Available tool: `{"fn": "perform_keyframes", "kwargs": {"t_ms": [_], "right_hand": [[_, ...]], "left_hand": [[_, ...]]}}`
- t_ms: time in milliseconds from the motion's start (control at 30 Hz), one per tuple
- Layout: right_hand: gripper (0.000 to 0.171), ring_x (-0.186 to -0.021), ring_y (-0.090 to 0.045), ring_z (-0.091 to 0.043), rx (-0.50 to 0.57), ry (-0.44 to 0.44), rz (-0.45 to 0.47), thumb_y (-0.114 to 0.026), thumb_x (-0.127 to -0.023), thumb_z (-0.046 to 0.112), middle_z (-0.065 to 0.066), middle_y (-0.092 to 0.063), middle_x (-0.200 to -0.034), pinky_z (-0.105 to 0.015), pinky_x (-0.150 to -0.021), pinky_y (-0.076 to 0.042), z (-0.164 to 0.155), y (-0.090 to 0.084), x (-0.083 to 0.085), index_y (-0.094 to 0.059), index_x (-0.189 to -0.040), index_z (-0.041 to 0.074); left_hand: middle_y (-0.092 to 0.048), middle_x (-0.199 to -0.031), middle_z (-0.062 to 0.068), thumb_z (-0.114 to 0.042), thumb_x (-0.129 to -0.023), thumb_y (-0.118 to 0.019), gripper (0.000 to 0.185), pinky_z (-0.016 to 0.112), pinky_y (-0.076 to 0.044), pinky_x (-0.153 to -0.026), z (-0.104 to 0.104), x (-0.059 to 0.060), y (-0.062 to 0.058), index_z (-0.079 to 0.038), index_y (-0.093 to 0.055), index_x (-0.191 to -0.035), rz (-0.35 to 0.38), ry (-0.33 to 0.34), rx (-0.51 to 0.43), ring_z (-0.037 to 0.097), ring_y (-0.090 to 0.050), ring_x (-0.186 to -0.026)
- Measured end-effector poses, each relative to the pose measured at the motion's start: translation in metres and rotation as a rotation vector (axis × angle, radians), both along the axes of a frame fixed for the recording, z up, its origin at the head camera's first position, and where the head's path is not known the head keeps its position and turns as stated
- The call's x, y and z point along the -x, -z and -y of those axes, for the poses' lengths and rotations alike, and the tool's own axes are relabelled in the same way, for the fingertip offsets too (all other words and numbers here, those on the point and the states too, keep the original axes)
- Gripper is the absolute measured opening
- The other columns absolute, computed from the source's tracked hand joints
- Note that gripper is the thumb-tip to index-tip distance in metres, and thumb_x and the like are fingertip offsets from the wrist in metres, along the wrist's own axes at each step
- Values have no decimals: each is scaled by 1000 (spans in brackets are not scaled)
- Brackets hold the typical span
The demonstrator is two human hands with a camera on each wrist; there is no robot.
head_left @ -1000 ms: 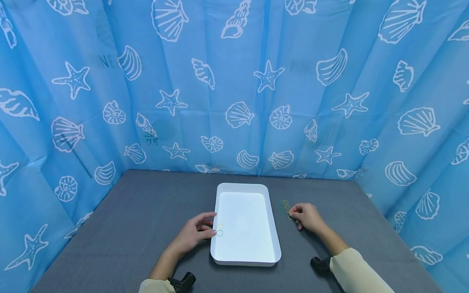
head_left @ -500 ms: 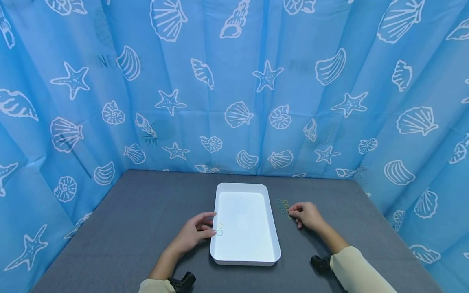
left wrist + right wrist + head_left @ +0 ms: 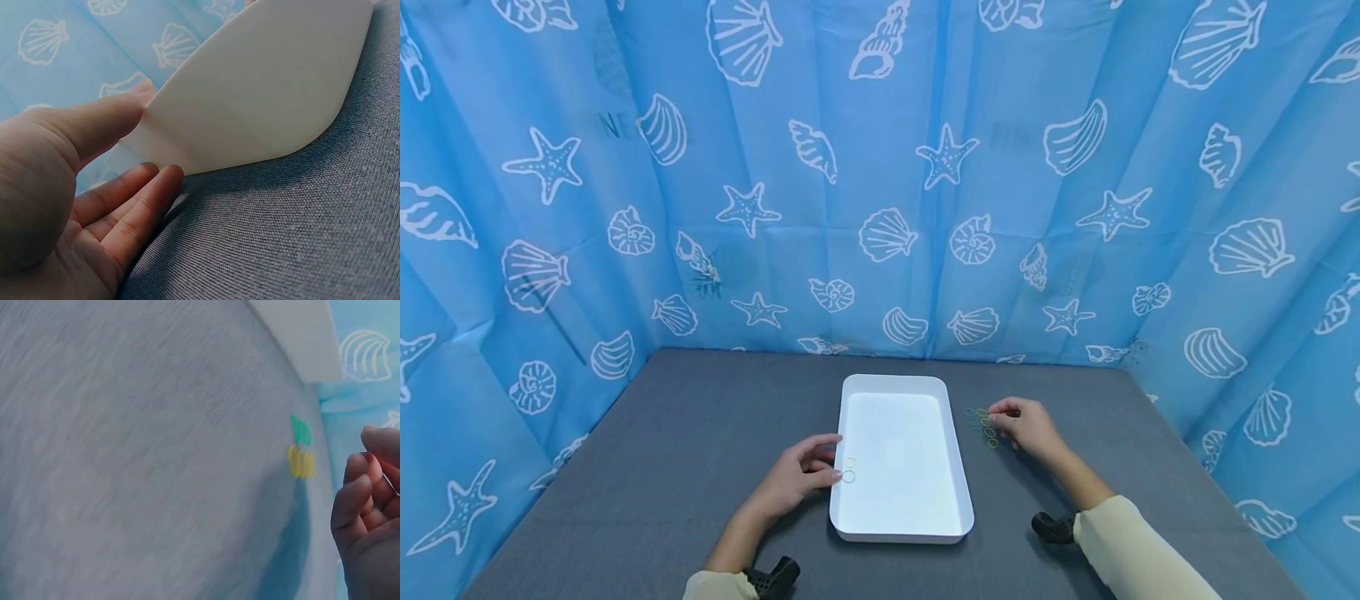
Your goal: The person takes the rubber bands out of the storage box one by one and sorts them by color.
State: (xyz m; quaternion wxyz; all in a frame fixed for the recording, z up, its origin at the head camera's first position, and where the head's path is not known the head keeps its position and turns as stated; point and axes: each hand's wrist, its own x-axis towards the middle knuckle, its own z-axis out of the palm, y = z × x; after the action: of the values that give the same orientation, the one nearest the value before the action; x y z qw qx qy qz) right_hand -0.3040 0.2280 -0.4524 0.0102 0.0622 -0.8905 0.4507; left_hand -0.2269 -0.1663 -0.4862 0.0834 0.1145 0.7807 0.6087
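A white rectangular tray (image 3: 902,467) lies on the grey cloth. My left hand (image 3: 799,477) grips its left wall; in the left wrist view the thumb presses at the rim while fingertips touch the wall's lower edge. Two thin rings, one yellow (image 3: 851,462) and one greenish (image 3: 848,477), lie inside the tray beside that hand. To the tray's right, several yellow rings (image 3: 301,462) lie in a row along several green rings (image 3: 301,430). Above the far end of the yellow row hovers my right hand (image 3: 1026,425), fingers loosely bent, with nothing visible between them.
A grey cloth (image 3: 700,417) covers the table. Blue curtains (image 3: 880,183) with white shell and starfish prints rise behind it and along both sides. Each wrist carries a black device, including the right-hand device (image 3: 1054,528).
My right hand has moved away from the near end of the yellow row toward its far end, uncovering more rings. The left hand and tray have stayed put.
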Motion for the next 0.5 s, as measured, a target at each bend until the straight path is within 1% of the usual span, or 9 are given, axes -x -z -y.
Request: {"fn": "perform_keyframes", "kwargs": {"t_ms": [167, 267, 400, 500], "right_hand": [[16, -56, -47, -16, 0, -14, -20, -63, -94, 10, -6, -56, -70, -31, -49, -41, 10, -8, 5, -68, -101, -4], [17, -58, -47, -18, 18, -20, -14, -63, -95, 11, -12, -57, -72, -31, -50, -41, 18, -14, 8, -67, -101, -4], [20, -63, -50, -21, 46, -45, 9, -62, -96, 12, -23, -58, -82, -33, -55, -42, 31, -22, 10, -66, -104, -5], [19, -66, -52, -26, 45, -73, 13, -62, -96, 11, -24, -58, -82, -33, -57, -42, 42, -25, 11, -66, -105, -6]], "left_hand": [[-58, -121, 16, -17, -89, -72, 54, 37, -52, -79, 0, 0, 1, -7, -52, -138, -10, -2, -3, 23, -61, -96], [-58, -120, 16, -18, -89, -73, 55, 35, -52, -78, 0, 2, 3, -7, -52, -138, -5, 2, -3, 23, -61, -95], [-58, -119, 16, -17, -88, -73, 56, 35, -52, -76, 0, 2, 2, -6, -51, -138, 4, 4, -18, 23, -61, -95], [-58, -119, 16, -16, -88, -73, 55, 35, -53, -75, -1, 1, 1, -5, -52, -138, 5, -1, -25, 22, -61, -94]]}}
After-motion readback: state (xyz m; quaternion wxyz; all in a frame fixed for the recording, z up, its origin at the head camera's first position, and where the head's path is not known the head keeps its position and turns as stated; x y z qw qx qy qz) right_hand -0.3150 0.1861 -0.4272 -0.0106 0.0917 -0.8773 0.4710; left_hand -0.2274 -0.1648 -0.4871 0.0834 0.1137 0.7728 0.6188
